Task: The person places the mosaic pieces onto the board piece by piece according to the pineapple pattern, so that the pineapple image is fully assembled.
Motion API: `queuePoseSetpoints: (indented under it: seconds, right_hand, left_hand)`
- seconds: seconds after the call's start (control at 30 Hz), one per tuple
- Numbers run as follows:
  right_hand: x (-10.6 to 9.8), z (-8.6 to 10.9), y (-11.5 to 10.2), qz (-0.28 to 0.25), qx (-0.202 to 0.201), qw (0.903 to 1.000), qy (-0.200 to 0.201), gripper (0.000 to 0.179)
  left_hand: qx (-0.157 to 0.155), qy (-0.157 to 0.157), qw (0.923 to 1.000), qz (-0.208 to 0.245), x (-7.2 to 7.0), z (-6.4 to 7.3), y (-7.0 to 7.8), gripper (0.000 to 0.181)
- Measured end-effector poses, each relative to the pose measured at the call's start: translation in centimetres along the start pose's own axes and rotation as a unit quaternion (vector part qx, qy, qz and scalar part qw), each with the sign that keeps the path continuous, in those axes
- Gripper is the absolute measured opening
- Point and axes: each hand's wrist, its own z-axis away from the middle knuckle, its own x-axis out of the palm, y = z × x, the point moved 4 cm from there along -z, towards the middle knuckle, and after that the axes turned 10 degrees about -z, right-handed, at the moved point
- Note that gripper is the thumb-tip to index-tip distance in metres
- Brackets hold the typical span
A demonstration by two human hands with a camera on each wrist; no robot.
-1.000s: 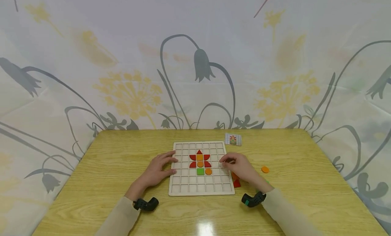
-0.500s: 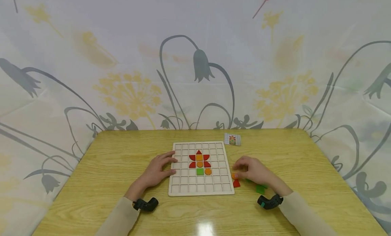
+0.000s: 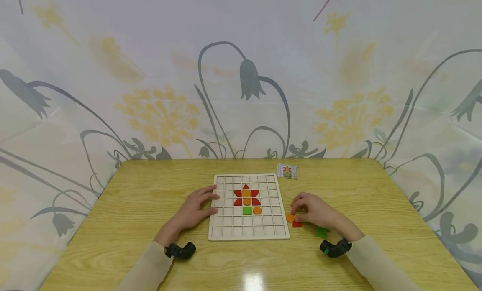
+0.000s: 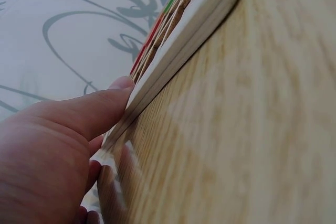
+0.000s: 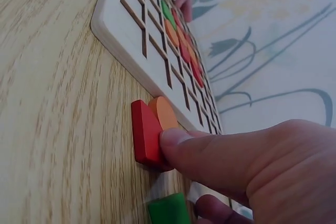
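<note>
My left hand (image 3: 193, 209) rests at the left edge of the gridded wooden board (image 3: 229, 233), its thumb on the rim in the left wrist view. Red, orange and green flat pieces form a figure in the grid, including a green square (image 3: 247, 210) and an orange disc (image 3: 257, 210). Right of the board, my right hand (image 3: 314, 209) is low over loose pieces. The right thumb touches a red piece (image 5: 146, 135) that sits against an orange disc (image 5: 165, 113). The index fingertip is hidden in the right wrist view, so a pinch cannot be confirmed.
A small pattern card (image 3: 287, 171) lies beyond the board's far right corner. Green pieces (image 3: 321, 233) lie beneath and beside the right hand. The patterned backdrop (image 3: 241, 73) rises behind the table's far edge.
My right hand has drawn back from the board's right edge to the loose pieces. The red piece has turned and shifted slightly right. My left hand has stayed put.
</note>
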Motion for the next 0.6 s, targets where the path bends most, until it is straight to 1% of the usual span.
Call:
queuePoseSetpoints:
  seconds: [0.13, 0.3, 0.4, 0.5, 0.6]
  right_hand:
    - [0.14, 0.13, 0.08, -0.004, -0.011, 0.9999, 0.005, 0.009]
    - [0.44, 0.16, 0.15, 0.002, -0.016, 0.9998, 0.011, 0.009]
    - [0.44, 0.1, 0.08, 0.0, -0.017, 0.9997, 0.016, 0.009]
    - [0.4, 0.05, -0.04, -0.013, -0.014, 0.9996, 0.019, 0.012]
    - [0.38, 0.03, 0.0, -0.037, -0.003, 0.9992, 0.017, 0.013]
  left_hand:
    - [0.002, 0.0, 1.0, 0.0, -0.02, -0.05, 0.03, 0.037]
    - [-0.006, -0.008, 0.9999, 0.004, -0.04, -0.02, 0.07, 0.037]
    - [-0.005, -0.007, 0.9999, 0.005, -0.03, -0.03, 0.07, 0.037]
    - [-0.001, -0.003, 1.0, 0.005, -0.02, -0.04, 0.1, 0.037]
    - [0.001, 0.0, 1.0, 0.002, -0.03, 0.0, 0.11, 0.037]
